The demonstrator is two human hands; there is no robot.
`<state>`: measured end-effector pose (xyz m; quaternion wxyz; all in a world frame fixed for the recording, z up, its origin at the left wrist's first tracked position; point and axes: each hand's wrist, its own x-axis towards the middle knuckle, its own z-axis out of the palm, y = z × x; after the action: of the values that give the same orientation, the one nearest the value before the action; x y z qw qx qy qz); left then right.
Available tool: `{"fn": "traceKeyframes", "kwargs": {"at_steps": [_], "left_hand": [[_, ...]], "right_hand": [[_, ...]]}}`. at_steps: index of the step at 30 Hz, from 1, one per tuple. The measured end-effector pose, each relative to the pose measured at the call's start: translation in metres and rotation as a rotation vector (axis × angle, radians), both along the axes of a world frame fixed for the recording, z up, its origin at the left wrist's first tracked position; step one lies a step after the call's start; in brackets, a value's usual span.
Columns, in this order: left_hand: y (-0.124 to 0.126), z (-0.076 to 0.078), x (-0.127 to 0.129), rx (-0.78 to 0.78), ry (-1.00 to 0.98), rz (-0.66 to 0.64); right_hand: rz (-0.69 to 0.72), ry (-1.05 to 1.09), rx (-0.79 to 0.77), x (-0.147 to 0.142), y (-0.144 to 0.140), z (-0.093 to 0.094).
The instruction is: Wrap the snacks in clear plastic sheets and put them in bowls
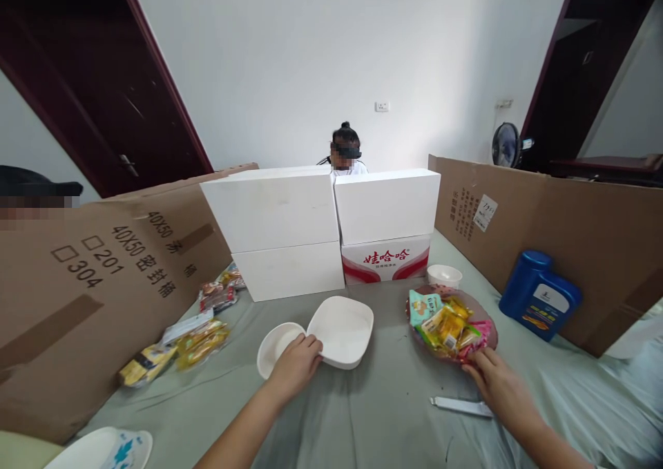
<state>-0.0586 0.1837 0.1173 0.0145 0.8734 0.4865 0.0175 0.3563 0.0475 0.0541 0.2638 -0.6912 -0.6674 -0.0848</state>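
Note:
My left hand (pixel 296 362) has its fingers closed at the spot where a small round white bowl (pixel 268 350) and a larger square white bowl (pixel 342 327) meet; the fingers lie on the square bowl's near left rim. Both bowls look bare inside. My right hand (pixel 497 379) pinches the near right rim of a translucent pinkish plate (pixel 479 300). Heaped on that plate are several wrapped snacks (pixel 449 324) in yellow, pink and light blue. Close to my right wrist, a white strip-like object (pixel 460 405) lies on the cloth; its kind is unclear.
White boxes (pixel 290 234) stand stacked at the back, one with red print. Cardboard panels (pixel 129 269) flank both sides. Packaged snacks (pixel 202 341) lie left, a blue jug (pixel 541 296) right, a white cup (pixel 444 275) behind the plate. Beyond the boxes sits a person (pixel 346 144).

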Motion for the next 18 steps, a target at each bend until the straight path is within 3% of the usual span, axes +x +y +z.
{"fn": "traceKeyframes", "kwargs": {"at_steps": [4, 8, 12, 18], "left_hand": [[0.027, 0.001, 0.038, 0.045, 0.057, -0.076], [0.052, -0.001, 0.062, 0.058, 0.09, -0.103], [0.064, -0.003, 0.07, 0.079, 0.111, -0.059], [0.069, -0.006, 0.075, 0.087, 0.131, 0.067]], "right_hand": [[-0.152, -0.052, -0.107, 0.04, 0.039, 0.008], [-0.216, -0.055, -0.227, 0.065, 0.085, 0.021], [-0.259, -0.03, -0.283, 0.082, 0.117, 0.026], [-0.348, 0.021, -0.294, 0.107, 0.139, 0.027]]}}
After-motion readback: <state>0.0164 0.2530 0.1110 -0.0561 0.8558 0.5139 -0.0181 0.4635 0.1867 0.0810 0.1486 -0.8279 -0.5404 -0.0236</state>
